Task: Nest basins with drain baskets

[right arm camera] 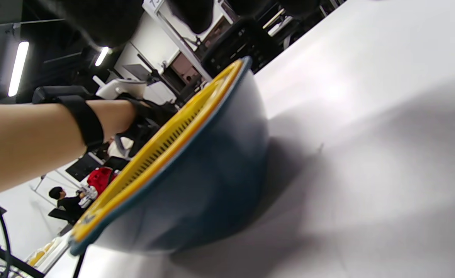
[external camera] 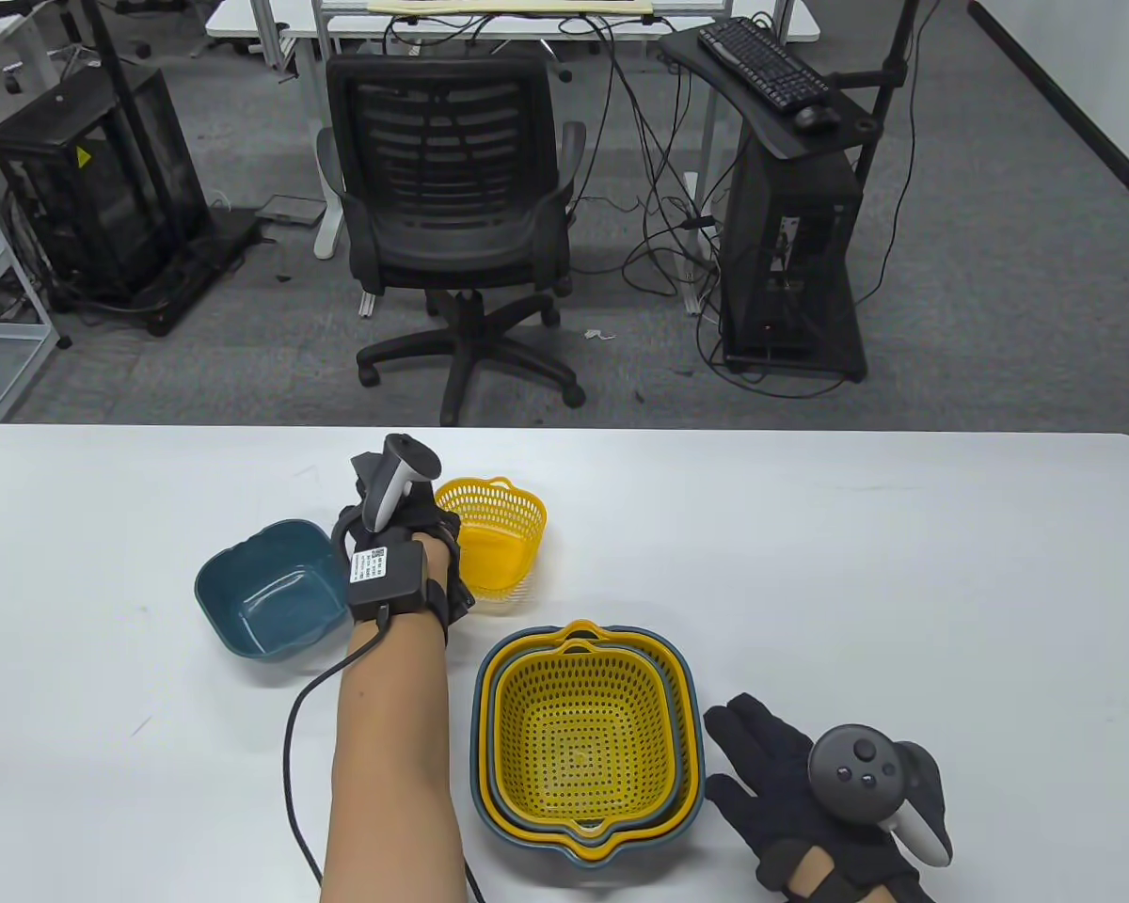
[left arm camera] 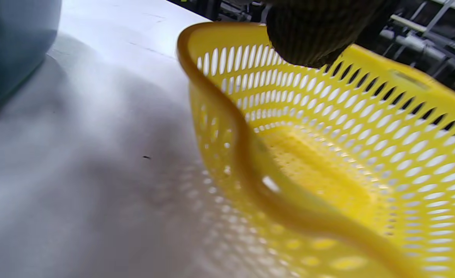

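small yellow basket at left fingertips

left hand (external camera: 390,555) reaches the near rim of the small yellow basket (external camera: 494,546); one fingertip (left arm camera: 308,38) sits over the rim, grip cannot be told. small blue basin (external camera: 268,588) lies just left of that hand. right hand (external camera: 809,800) rests flat, fingers spread, beside the large yellow basket (external camera: 579,738) nested in the large blue basin (right arm camera: 196,185) on the table (external camera: 903,583).

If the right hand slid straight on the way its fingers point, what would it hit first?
Probably the big nested basin: the right hand lies flat on the table, fingers aimed up-left at its near rim. The gap looks small.
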The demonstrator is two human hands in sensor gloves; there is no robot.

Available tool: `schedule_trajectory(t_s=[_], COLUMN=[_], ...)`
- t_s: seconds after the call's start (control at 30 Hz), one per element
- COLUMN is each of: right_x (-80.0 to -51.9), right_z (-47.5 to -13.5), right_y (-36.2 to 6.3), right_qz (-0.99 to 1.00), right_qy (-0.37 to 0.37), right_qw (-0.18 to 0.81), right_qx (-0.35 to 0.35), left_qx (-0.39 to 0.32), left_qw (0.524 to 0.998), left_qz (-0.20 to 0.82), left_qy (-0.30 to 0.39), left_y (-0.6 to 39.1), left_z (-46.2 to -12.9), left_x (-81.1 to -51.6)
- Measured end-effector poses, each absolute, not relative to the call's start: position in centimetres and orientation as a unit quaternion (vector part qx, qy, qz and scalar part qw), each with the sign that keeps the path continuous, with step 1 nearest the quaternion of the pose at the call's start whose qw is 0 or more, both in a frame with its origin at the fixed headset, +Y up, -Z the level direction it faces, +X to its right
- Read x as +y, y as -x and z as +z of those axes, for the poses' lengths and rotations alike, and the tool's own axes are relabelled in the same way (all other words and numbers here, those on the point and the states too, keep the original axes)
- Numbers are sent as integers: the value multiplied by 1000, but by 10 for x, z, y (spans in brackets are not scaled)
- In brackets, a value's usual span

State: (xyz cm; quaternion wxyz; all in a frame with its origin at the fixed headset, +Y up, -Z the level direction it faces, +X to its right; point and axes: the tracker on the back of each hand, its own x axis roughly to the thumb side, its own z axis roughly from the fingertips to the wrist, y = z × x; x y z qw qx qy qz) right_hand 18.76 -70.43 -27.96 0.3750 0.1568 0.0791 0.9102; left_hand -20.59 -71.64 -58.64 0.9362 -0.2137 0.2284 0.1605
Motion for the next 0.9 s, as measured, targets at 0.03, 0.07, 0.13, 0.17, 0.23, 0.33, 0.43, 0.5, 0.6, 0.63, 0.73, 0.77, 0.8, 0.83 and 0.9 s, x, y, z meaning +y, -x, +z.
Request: schedule_trajectory(t_s=[0.03, 0.07, 0.13, 0.17, 0.23, 0.33, 0.43, 0.5, 0.6, 0.63, 0.73, 0.77, 0.8, 0.83, 0.9], right_x=[-705, -705, -706, -705, -703, -700, -699, -699, -699, -699, -699, -698, -699, -699, -699], right_z=[-280, -280, -280, -280, -278, -276, -275, -275, -275, -275, -276, -276, -276, -276, -276], right_y=[-187, -187, -187, -186, -185, -182, -182, -182, -183, -183, -184, -184, -185, -185, -185], right_qz=[911, 910, 909, 908, 909, 909, 910, 909, 908, 907, 907, 907, 906, 905, 903], right_qy=[-157, -157, -156, -156, -158, -166, -169, -170, -172, -172, -172, -172, -172, -173, -174], right_qw=[374, 374, 377, 378, 376, 373, 371, 373, 374, 375, 376, 377, 378, 381, 384], right_qx=[80, 82, 86, 87, 86, 79, 79, 81, 82, 81, 80, 81, 81, 82, 83], left_qx=[233, 234, 243, 245, 246, 257, 260, 248, 236, 230, 214, 211, 211, 209, 213], left_qw=[936, 937, 937, 937, 934, 935, 937, 938, 939, 939, 939, 937, 936, 932, 927], left_qz=[154, 152, 152, 151, 157, 158, 156, 168, 188, 199, 227, 245, 254, 273, 292], left_qy=[212, 209, 201, 197, 204, 184, 174, 175, 163, 160, 146, 130, 125, 117, 101], left_y=[206, 205, 204, 204, 203, 202, 202, 202, 203, 205, 216, 222, 228, 236, 251], left_z=[-587, -589, -591, -592, -594, -595, -596, -595, -590, -586, -573, -566, -561, -552, -540], left_x=[-718, -719, -722, -723, -726, -724, -722, -717, -704, -697, -674, -665, -659, -650, -639])
